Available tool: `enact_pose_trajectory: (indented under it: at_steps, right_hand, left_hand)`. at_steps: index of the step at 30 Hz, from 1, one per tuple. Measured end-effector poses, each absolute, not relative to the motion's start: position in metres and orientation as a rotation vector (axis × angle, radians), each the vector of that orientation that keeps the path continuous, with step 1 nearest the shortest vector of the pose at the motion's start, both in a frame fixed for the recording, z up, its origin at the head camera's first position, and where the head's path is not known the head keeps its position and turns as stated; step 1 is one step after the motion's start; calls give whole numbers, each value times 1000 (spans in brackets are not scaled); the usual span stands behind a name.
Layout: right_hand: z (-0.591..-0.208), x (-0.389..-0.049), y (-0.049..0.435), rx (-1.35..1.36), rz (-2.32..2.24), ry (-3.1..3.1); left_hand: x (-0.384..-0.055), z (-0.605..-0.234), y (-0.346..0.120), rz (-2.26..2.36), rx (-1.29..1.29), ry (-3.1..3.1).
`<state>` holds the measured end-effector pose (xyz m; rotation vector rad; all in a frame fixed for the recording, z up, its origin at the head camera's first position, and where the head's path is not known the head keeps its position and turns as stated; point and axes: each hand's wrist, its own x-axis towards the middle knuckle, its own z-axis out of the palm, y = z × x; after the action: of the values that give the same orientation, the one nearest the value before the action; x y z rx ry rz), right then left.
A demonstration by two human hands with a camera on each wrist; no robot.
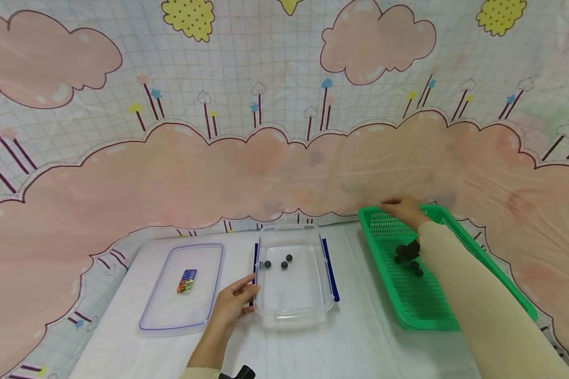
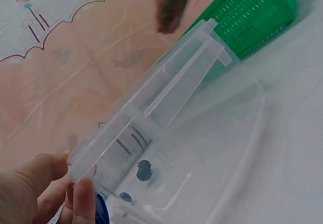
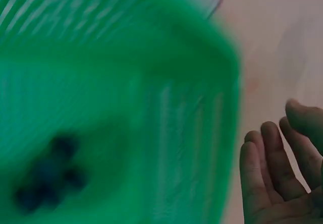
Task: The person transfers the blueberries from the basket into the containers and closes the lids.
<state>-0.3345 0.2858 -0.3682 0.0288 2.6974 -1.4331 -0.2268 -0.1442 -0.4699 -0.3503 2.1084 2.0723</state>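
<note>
My left hand (image 1: 229,305) pinches the left edge of a clear plastic food container (image 1: 294,297), thumb and fingers at its rim in the left wrist view. Three small dark balls (image 1: 284,265) lie inside it, and blue locking flaps (image 1: 331,271) hang out along both sides. Over the far side of a green plastic basket (image 1: 422,305) is my right hand (image 1: 404,209). Its fingers are loosely bent and hold nothing in the right wrist view. Several more dark balls (image 3: 48,178) sit clustered on the basket's floor, blurred there and partly covered by the right wrist in the head view.
A clear lid (image 1: 163,310) with a blue seal and a colourful label (image 1: 187,281) lies flat at the left of the white-covered table (image 1: 355,342). Behind the table hangs a patterned cloth (image 1: 265,173) with pink clouds, close to the basket's far end.
</note>
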Motion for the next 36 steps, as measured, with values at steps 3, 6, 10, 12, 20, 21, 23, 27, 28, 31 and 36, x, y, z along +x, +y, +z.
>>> enact_pose_trajectory:
  at_steps: [3, 6, 10, 12, 20, 21, 23, 27, 28, 31, 36]
  right_hand:
    - [-391, -316, 322, 104, -1416, 2649]
    - [-413, -302, 345, 202, -1382, 2613]
    - [-434, -288, 360, 249, -1337, 2573]
    - [-442, -284, 363, 263, -1324, 2554]
    - [-461, -284, 362, 291, -1212, 2634]
    - [-462, -284, 362, 292, -1189, 2651]
    - [-462, -284, 361, 300, -1163, 2667]
    - [-463, -285, 362, 292, -1133, 2671]
    - [-464, -286, 362, 291, -1127, 2671]
    - [-466, -288, 365, 278, -1095, 2683]
    - [-464, -290, 363, 312, -1110, 2667]
  left_hand:
    - [-226, -469, -144, 2063, -358, 2119]
    - [-226, -469, -145, 2064, -353, 2116]
    - [-225, -468, -144, 2069, -342, 2117]
    - [-225, -467, -144, 2073, -342, 2118]
    - [-224, -468, -143, 2073, -356, 2114]
    - [-224, -468, -143, 2072, -357, 2116]
    - [-224, -468, -143, 2073, -364, 2115]
    - [-224, -469, -142, 2080, -349, 2118]
    - [-224, -469, -142, 2082, -346, 2116]
    - [-224, -468, -141, 2089, -346, 2112]
    - [-224, -468, -141, 2087, -354, 2111]
